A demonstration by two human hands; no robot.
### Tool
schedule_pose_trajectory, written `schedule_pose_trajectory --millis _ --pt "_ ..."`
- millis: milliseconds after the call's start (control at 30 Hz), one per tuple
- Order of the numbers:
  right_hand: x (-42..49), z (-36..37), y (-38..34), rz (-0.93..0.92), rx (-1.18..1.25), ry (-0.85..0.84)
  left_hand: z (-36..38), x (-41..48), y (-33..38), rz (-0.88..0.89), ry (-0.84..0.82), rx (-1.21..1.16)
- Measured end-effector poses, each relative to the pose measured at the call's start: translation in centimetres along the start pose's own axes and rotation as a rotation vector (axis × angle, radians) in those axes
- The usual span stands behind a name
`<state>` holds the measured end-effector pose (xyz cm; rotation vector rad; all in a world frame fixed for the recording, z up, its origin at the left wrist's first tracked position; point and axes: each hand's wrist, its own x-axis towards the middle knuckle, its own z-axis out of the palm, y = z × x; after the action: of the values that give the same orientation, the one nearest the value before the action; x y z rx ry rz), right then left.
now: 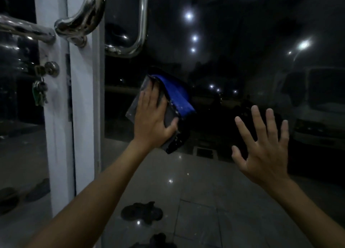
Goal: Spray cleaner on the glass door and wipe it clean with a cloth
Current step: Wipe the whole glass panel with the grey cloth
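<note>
Wiping step: left hand [152,121], fingers flat, presses the blue-grey cloth [180,96] on the glass door [233,42] near its left edge, right hand [265,150] splayed and empty — next wants a firm sweep rightward, I'd say.

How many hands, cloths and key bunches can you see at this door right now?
Hands: 2 (left hand, right hand)
Cloth: 1
Key bunch: 1
Total: 4
</note>
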<state>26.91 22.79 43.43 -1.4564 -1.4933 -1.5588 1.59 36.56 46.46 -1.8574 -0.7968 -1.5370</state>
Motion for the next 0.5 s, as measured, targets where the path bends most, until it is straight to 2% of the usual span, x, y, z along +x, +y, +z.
schedule_pose_trajectory --millis 167,333,400,500 --pt "-0.3 -0.5 1.2 -0.063 -0.016 0.004 -1.3 2.1 -3.8 -0.335 0.074 0.018" --pt "-0.7 -1.5 2.6 -0.043 0.002 0.019 -1.8 1.9 -3.1 -0.765 0.239 -0.163" --pt "-0.7 -1.8 3.6 -0.013 0.010 0.026 -1.7 1.3 -2.3 -0.796 0.241 -0.206" --pt "-1.1 -2.5 5.6 0.039 0.008 0.028 -1.1 0.2 0.4 -0.644 0.186 -0.185"
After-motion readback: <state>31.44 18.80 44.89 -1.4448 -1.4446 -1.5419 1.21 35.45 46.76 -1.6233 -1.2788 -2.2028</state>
